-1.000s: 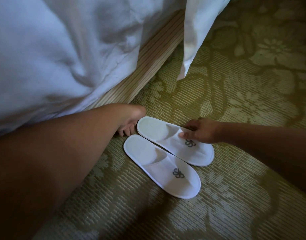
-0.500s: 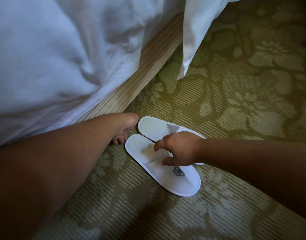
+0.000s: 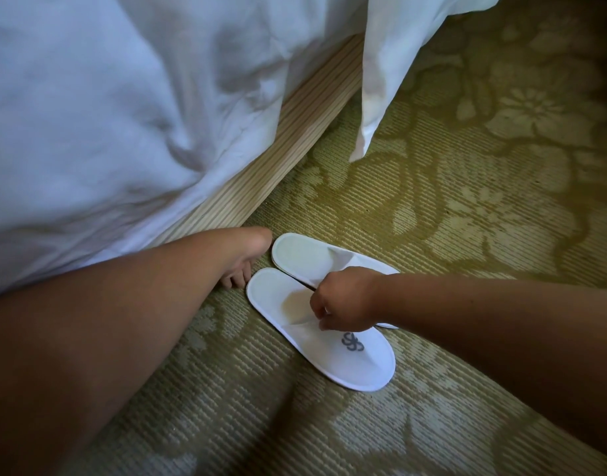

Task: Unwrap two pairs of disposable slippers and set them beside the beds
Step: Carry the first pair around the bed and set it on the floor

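Two white disposable slippers lie side by side on the carpet beside the bed, heels toward the bed. The near slipper shows a grey logo on its upper. My right hand pinches the edge of that upper and holds it raised off the insole. The far slipper lies flat, and my right hand and wrist hide its toe end. My left hand rests on the carpet just left of the slippers' heels, holding nothing, with its fingertips down next to the near slipper.
A rumpled white duvet hangs over the striped beige bed base at the upper left. A white sheet corner dangles at top centre. Olive floral carpet stretches to the right and front.
My right hand left the far slipper's upper, came over the near slipper, and now pinches its upper edge and lifts it. My left hand has stayed planted on the carpet.
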`<state>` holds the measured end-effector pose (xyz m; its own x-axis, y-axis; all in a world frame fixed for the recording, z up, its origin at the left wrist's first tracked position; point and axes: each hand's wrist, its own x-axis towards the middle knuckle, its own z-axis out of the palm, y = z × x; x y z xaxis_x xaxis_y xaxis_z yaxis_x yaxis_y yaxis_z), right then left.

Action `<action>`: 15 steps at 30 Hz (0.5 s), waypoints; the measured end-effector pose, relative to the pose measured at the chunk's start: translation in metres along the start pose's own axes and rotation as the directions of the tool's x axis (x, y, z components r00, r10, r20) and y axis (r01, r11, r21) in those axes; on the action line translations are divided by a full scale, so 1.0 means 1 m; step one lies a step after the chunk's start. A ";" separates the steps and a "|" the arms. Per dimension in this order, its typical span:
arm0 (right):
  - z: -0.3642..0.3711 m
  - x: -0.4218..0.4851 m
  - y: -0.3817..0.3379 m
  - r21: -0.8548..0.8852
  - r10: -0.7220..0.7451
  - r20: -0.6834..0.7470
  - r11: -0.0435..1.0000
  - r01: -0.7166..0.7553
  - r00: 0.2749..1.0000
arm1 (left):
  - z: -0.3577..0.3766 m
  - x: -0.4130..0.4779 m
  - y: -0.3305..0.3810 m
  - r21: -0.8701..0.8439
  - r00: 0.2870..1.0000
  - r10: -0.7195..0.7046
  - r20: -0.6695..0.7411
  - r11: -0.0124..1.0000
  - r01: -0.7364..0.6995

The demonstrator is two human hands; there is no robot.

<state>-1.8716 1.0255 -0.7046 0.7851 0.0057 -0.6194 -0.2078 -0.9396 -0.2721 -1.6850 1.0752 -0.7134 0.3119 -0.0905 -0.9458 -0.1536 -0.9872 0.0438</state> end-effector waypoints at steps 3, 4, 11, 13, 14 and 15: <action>-0.002 0.000 0.001 -0.008 0.005 -0.012 1.000 -0.005 1.000 | 0.000 0.000 0.000 0.001 1.000 0.004 -0.006 1.000 -0.004; -0.002 -0.001 0.002 -0.003 0.013 -0.011 1.000 -0.013 1.000 | 0.000 -0.001 0.000 0.001 1.000 0.006 -0.009 1.000 -0.006; 0.000 -0.001 0.006 0.036 0.060 -0.004 0.998 -0.060 0.998 | -0.001 -0.001 0.001 0.010 1.000 0.015 -0.008 1.000 -0.015; 0.000 -0.001 0.007 0.035 0.066 -0.011 0.997 -0.066 0.998 | -0.002 -0.001 0.000 0.017 1.000 0.020 -0.016 1.000 -0.020; 0.000 -0.001 0.007 0.037 0.064 -0.019 0.997 -0.063 0.998 | -0.002 -0.001 0.000 0.023 0.999 0.025 -0.023 0.999 -0.024; -0.001 -0.002 0.008 0.042 0.061 -0.033 0.997 -0.060 0.998 | -0.002 -0.001 0.000 0.030 0.999 0.032 -0.033 0.999 -0.031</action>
<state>-1.8742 1.0176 -0.7047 0.7898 -0.0633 -0.6101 -0.2787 -0.9231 -0.2650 -1.6837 1.0755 -0.7121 0.3377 -0.1261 -0.9328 -0.1911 -0.9795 0.0632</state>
